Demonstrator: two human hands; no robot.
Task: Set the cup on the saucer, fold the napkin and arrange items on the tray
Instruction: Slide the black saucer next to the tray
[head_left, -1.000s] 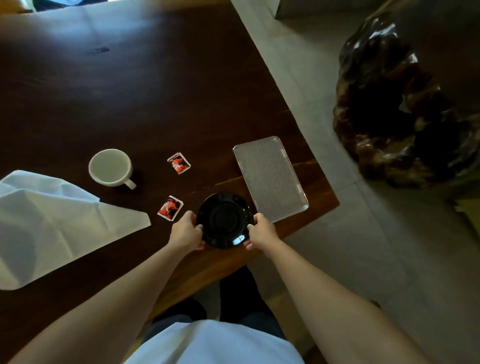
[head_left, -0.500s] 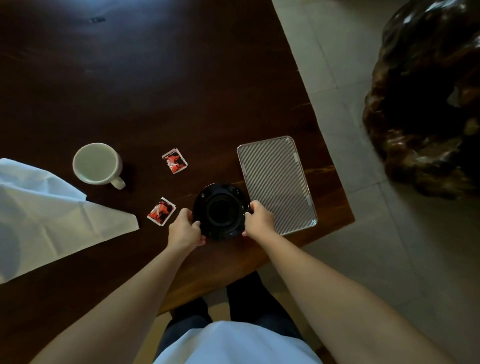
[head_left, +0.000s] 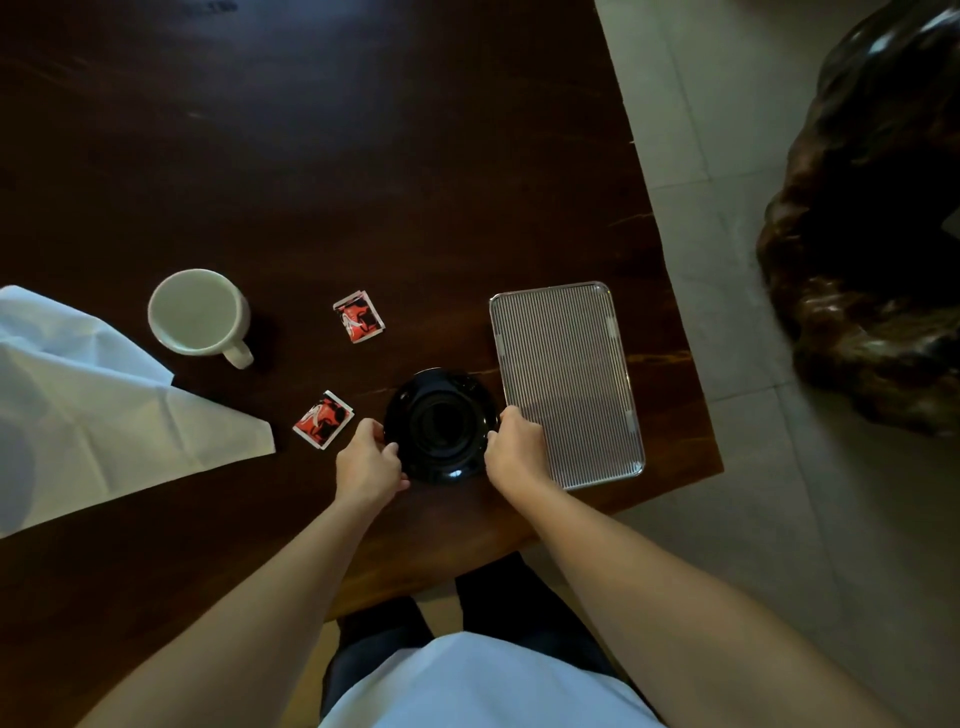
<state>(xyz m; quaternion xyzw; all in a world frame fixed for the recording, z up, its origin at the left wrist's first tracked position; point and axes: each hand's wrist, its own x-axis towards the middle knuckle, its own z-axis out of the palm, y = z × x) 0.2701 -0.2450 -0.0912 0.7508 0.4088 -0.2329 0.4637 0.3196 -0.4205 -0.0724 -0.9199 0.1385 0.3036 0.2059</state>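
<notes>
A black saucer (head_left: 440, 423) sits near the front edge of the dark wooden table (head_left: 322, 156). My left hand (head_left: 368, 460) grips its left rim and my right hand (head_left: 514, 451) grips its right rim. A ribbed silver tray (head_left: 566, 374) lies just right of the saucer, partly under my right hand. A white cup (head_left: 200, 312) stands upright at the left, handle toward me. A white napkin (head_left: 93, 415) lies spread out at the far left. Two red sachets lie on the table, one (head_left: 358, 316) behind the saucer and one (head_left: 323, 419) by my left hand.
The table's right edge runs beside the tray, with a tiled floor (head_left: 727, 493) beyond it. A large dark carved wooden piece (head_left: 872, 234) stands on the floor at the right. The far part of the table is bare wood.
The saucer has tilted from angled toward me to lying flat between my hands. The view has shifted, with both hands staying on its rim.
</notes>
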